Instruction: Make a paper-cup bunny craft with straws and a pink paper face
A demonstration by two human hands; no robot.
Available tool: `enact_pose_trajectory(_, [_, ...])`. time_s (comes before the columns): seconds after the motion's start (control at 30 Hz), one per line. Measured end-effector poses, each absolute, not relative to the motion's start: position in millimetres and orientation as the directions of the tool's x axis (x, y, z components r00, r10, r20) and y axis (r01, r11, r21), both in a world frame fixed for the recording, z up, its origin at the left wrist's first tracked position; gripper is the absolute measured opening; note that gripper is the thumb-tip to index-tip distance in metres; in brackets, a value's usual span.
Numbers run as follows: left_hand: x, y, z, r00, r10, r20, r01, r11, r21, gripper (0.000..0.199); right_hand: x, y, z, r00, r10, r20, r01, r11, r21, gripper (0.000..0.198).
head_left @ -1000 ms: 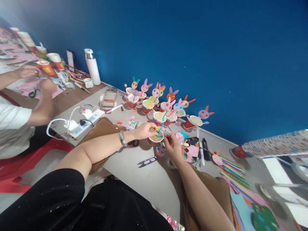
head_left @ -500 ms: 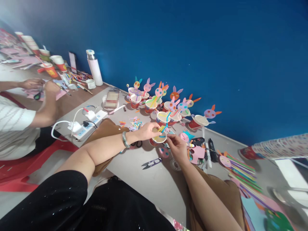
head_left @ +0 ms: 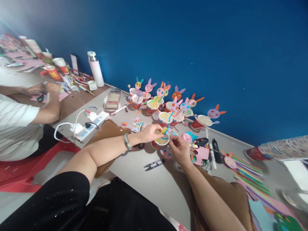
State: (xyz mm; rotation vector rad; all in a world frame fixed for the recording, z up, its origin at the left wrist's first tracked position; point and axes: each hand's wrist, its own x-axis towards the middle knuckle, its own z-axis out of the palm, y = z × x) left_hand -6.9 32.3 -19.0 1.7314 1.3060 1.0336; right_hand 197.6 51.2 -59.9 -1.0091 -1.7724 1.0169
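My left hand (head_left: 152,132), with a bracelet on the wrist, is closed at the rim of a paper cup (head_left: 158,145). Its fingers pinch yellow and blue straws (head_left: 165,131) that slant over the cup. On the cup's other side, my right hand (head_left: 180,149) has thumb and fingers pressed together against the rim; anything between them is too small to make out. Just below the cup lie a pink paper face (head_left: 166,153) and open thread snips (head_left: 154,165). Behind stand several cups with paper rabbit heads (head_left: 175,106) on straws.
A power strip (head_left: 92,126) with plugs and cables lies left. A white bottle (head_left: 96,70) stands near the blue wall. Markers (head_left: 216,150), coloured straws (head_left: 252,175) and a lying cup stack (head_left: 281,149) are right. A co-worker's hands (head_left: 49,88) work far left.
The view has shifted slightly, so the scene sits a little further right and lower. Both hands stay at the cup, with only slight finger movement.
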Motion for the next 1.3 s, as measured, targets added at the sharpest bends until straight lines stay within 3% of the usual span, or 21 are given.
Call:
enact_pose_trajectory(0.4, [-3.5,30.7,-20.8,0.083,0.986,0.141,0.441,-0.163,0.882,0.017,187.0,46.7,-53.4,-0.229,0.967,0.116,0.215,0.166,-0.962,0.029])
enact_pose_trajectory(0.6, [-6.8,33.1,-19.3,0.152,0.982,0.109,0.317,-0.152,0.936,0.027,188.2,46.2,-49.2,-0.244,0.967,0.08,0.192,0.129,-0.973,0.029])
enact_pose_trajectory(0.87, [-19.5,40.0,-20.3,0.478,0.878,0.003,0.046,-0.029,0.999,0.039,194.1,41.9,-47.7,-0.361,0.918,0.165,0.219,0.256,-0.942,0.032])
enact_pose_trajectory(1.03, [-20.7,39.0,-15.9,0.515,0.857,0.033,0.126,-0.114,0.986,0.035,193.2,38.2,-45.0,-0.404,0.889,0.214,0.297,0.349,-0.889,0.029])
enact_pose_trajectory(1.3, [-14.4,32.8,-15.2,0.464,0.882,0.08,0.228,-0.206,0.951,0.017,187.5,31.5,-41.5,-0.411,0.886,0.213,0.349,0.369,-0.861,0.022])
